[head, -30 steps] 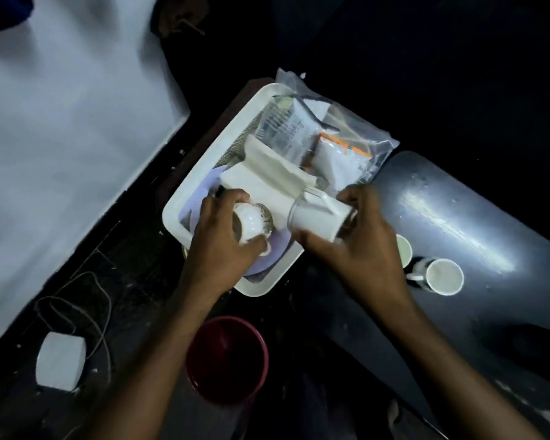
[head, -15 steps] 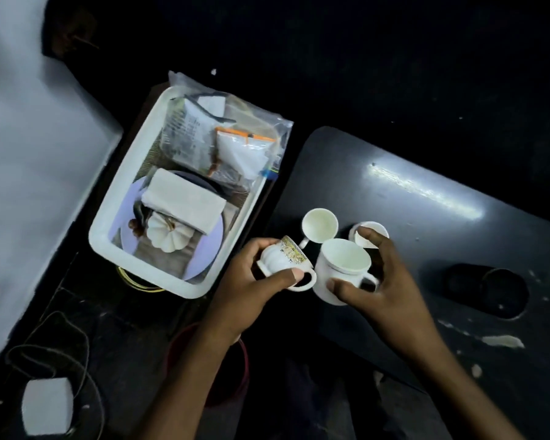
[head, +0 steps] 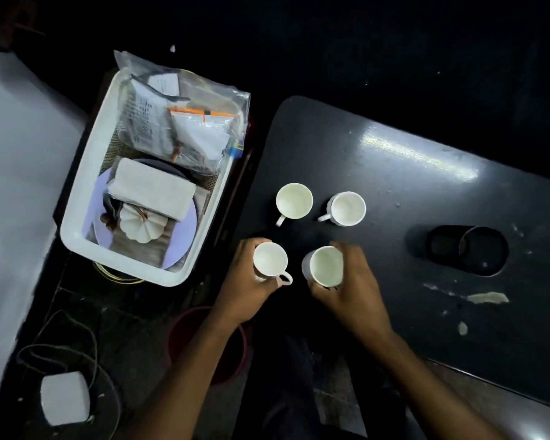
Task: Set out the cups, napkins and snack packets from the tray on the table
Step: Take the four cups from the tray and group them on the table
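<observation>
Several white cups stand upright on the dark table [head: 394, 192]. My left hand [head: 245, 287] wraps a small handled cup [head: 270, 259] near the table's front left edge. My right hand [head: 350, 287] grips a taller white cup [head: 326, 266] just to its right. Two more cups sit free behind them, one [head: 294, 201] on the left and one [head: 346, 208] on the right. The white tray [head: 77, 236] to the left holds folded napkins [head: 153, 188], a clear bag of snack packets [head: 185, 122] and a white pumpkin ornament [head: 142, 225] on a lilac plate.
A dark round holder [head: 467, 249] is set on the table to the right, near white chipped patches. Below the table stands a red bucket [head: 185, 338]. A white block [head: 65, 398] with a cord lies on the floor at lower left. A pale wall runs along the left.
Both hands carried a cup from the tray over to the table and lowered them there, in front of the two cups standing behind. The view shifted right.
</observation>
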